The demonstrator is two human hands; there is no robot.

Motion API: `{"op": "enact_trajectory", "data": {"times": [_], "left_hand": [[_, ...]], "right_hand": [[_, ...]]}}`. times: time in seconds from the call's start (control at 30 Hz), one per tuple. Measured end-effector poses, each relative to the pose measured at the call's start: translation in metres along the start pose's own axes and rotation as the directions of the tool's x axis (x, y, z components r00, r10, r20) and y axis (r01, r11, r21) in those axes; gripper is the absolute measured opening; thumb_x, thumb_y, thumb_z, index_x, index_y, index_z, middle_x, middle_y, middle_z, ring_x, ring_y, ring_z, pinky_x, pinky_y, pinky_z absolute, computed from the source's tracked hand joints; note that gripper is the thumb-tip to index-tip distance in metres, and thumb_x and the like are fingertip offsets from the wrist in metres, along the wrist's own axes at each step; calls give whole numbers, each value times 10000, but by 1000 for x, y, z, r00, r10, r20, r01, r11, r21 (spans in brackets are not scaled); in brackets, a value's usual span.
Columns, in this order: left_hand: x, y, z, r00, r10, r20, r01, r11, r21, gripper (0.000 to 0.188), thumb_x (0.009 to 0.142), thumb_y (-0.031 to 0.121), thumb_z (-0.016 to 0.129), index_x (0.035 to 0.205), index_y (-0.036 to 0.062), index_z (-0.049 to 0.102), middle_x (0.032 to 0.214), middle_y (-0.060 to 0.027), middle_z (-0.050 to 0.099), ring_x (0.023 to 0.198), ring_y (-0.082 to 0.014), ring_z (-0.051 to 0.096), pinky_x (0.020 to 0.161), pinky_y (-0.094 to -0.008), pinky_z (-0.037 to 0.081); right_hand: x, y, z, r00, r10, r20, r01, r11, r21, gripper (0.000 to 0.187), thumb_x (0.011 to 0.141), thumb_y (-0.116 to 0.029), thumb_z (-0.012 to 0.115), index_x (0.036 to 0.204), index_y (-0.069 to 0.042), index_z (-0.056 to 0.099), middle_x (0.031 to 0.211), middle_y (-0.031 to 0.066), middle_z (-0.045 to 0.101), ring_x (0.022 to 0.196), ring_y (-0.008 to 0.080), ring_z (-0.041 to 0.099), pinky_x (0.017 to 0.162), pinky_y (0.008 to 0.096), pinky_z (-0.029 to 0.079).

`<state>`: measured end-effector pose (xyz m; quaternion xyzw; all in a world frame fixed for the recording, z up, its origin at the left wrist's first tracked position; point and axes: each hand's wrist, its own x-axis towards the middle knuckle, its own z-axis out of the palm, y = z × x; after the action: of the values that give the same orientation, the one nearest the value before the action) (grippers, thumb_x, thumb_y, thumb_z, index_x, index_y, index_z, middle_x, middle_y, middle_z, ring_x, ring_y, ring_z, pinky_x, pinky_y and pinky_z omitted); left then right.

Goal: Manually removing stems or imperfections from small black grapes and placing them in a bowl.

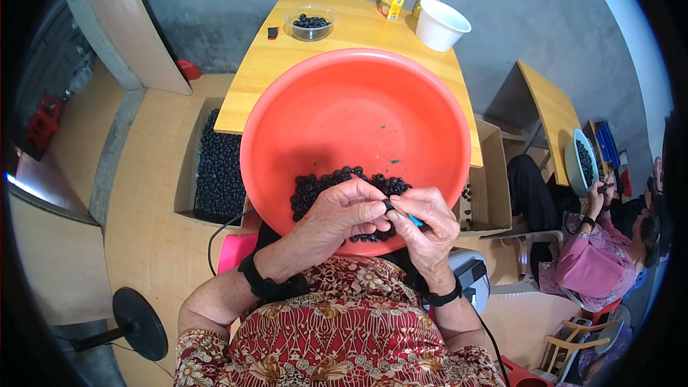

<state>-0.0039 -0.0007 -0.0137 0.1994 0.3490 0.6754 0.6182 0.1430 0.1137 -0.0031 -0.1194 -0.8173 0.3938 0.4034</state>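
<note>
A large red-orange basin (358,93) sits in front of me. Small black ring-shaped parts (308,190) are heaped along its near side. Over that heap my left hand (340,209) pinches one small black part (389,205) between thumb and forefinger. My right hand (430,228) meets it there, its fingers closed round a small tool with a blue handle (416,221). The tool's working end is hidden by the fingers and the part. Bits of dark green scrap lie on the basin floor.
The yellow table (351,21) holds a clear bowl (310,23) of black parts, a white bucket (442,25) and a yellow carton (391,1). Left stands a box full of black parts (218,165); right, a cardboard box (491,179). A co-worker (591,269) sits at the right.
</note>
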Motion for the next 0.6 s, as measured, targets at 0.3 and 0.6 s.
{"op": "enact_trajectory", "data": {"times": [0.3, 0.6], "left_hand": [[3, -6, -6, 984, 178, 2, -177, 978, 112, 150, 901, 72, 672, 1037, 43, 616, 970, -60, 666, 882, -130, 669, 791, -238, 551], [2, 0, -5, 1000, -16, 5, 17, 997, -74, 141, 897, 69, 674, 1021, 68, 607, 992, -40, 660, 916, -112, 646, 819, -239, 540]], "right_hand": [[1, 6, 2, 988, 153, 26, -155, 974, 163, 266, 748, 12, 774, 1003, -15, 706, 933, 111, 651, 835, 182, 634, 701, 280, 514], [2, 3, -3, 987, 141, 70, -151, 977, 148, 257, 764, -30, 782, 1013, -22, 721, 945, 97, 643, 831, 163, 626, 705, 269, 510]]}}
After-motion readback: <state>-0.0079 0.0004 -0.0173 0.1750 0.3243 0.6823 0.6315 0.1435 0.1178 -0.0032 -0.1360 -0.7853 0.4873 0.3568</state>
